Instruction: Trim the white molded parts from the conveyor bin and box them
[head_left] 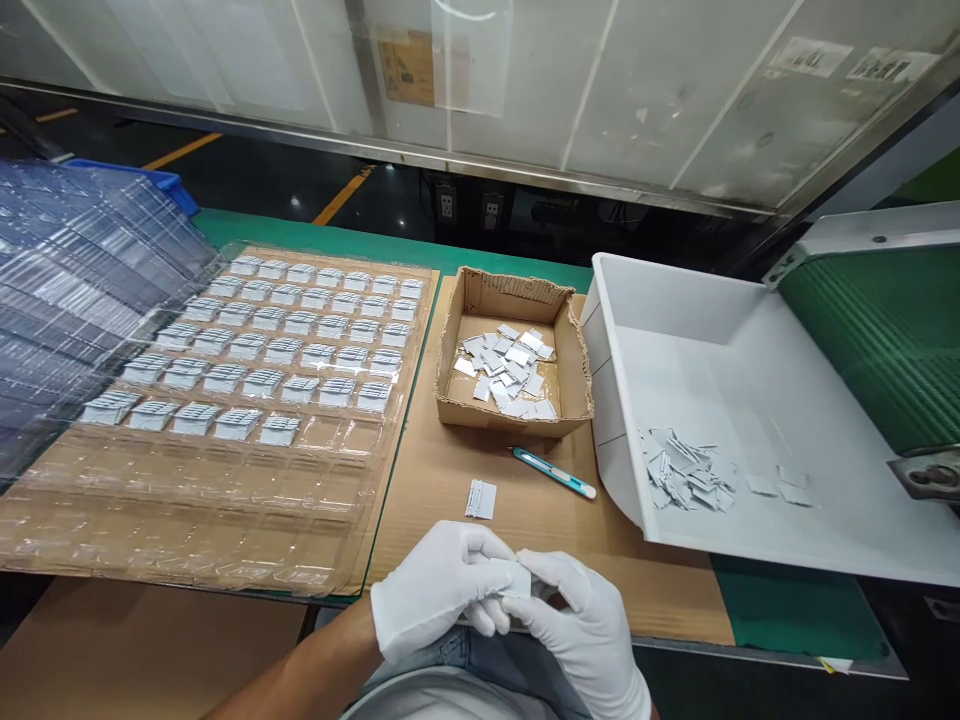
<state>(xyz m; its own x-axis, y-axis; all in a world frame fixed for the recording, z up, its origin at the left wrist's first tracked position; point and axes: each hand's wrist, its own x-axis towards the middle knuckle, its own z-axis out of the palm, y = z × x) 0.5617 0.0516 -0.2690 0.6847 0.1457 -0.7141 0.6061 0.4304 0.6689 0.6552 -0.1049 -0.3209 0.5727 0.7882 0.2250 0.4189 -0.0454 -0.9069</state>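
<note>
Both of my hands wear white gloves and meet at the table's front edge. Between the fingertips of my left hand (450, 580) and my right hand (574, 610) is a small flat white piece (516, 578), partly covered by the gloves. Just beyond my hands, a short stack of similar white pieces (481, 499) lies on the cardboard. A blue utility knife (553, 472) rests farther right. Behind it stands a cut-down cardboard box (495, 412) with many loose white pieces (510, 365) inside.
On the left, a clear plastic tray (352, 480) holds rows of white stacks, its front rows unfilled. Piled clear trays (90, 270) stand beyond it. At right, a white bin (675, 360) contains scattered pieces below a green conveyor belt (885, 340).
</note>
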